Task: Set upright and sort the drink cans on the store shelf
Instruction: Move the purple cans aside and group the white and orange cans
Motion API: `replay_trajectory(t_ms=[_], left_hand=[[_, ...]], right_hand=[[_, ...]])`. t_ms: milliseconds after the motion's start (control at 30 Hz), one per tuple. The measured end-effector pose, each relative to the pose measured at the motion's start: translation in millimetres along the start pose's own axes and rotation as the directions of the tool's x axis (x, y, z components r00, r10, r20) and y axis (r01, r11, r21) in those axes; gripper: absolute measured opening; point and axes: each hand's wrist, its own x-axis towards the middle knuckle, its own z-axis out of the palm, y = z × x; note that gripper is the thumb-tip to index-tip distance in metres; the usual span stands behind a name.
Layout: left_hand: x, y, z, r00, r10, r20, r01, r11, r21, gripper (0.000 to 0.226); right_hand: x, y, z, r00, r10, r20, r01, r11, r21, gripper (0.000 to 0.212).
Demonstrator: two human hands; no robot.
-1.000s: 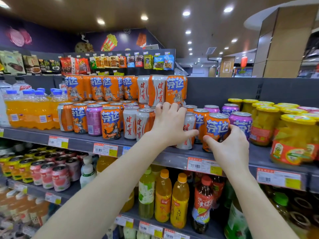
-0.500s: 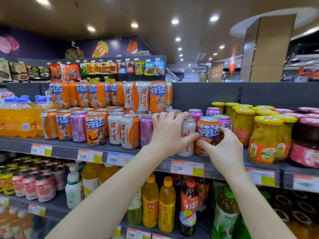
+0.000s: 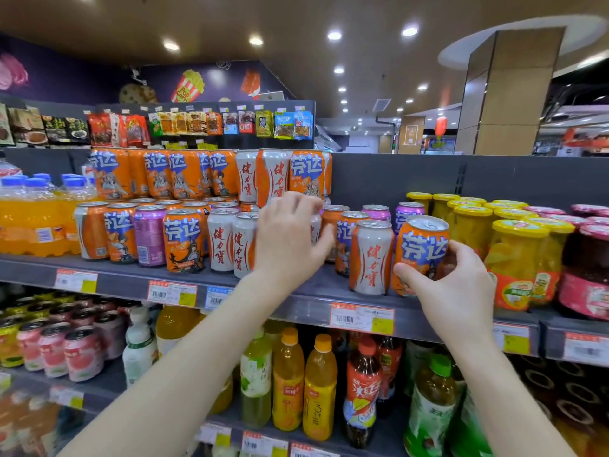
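Notes left hand (image 3: 290, 239) gone from the white can (image 3: 372, 258), now clasping a half-hidden can (image 3: 315, 227) just left of it. Finds right hand (image 3: 458, 291) gripping the orange can (image 3: 421, 249) just right of it, slightly tilted, probably to seat it in the front row. Orange body, blue lettering, silver top.

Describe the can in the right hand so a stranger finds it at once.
Start at the grey shelf of cans, just left of the yellow-lidded fruit jars. The orange can stands beside a white can; it is the rightmost front can, gripped by the right hand.
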Motion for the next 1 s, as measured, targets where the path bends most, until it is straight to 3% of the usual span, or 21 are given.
replay_trajectory(t_ms=[133,200,300,467,533,633,767,1000], left_hand=[[5,-32,-9,0.969,-0.138,0.205,0.064,0.942,0.329,0.069],[4,-35,-9,0.945,-0.138,0.296,0.006,0.913,0.407,0.075],[2,-35,-7,0.949,-0.121,0.289,-0.013,0.906,0.422,0.075],[-1,-32,-11,0.974,-0.043,0.224,-0.018,0.964,0.264,0.070],[-3,-29,-9,0.970,-0.040,0.242,0.011,0.993,0.122,0.070],[-7,-20,-7,0.959,-0.054,0.279,0.097,0.985,-0.141,0.073],[-10,-4,-4,0.967,0.009,0.255,0.044,0.979,-0.199,0.073],[-14,2,1,0.937,-0.096,0.335,0.235,0.885,-0.402,0.077]], right_hand=[[-3,-19,-4,0.998,-0.061,-0.029,0.061,0.998,0.007,0.077],[-5,-28,-6,0.997,-0.074,-0.033,0.075,0.997,0.029,0.075],[-9,-38,-5,0.996,-0.091,-0.021,0.092,0.995,0.049,0.071],[-14,-44,-1,0.998,-0.060,0.006,0.060,0.998,0.034,0.066],[-17,-43,0,0.999,-0.046,0.012,0.046,0.997,0.067,0.055],[-21,-42,5,1.000,-0.011,0.022,0.009,0.997,0.075,0.055],[-23,-38,11,1.000,0.009,0.001,-0.009,0.999,0.031,0.063],[-14,-26,12,0.996,0.034,-0.077,-0.037,0.998,-0.046,0.071]])
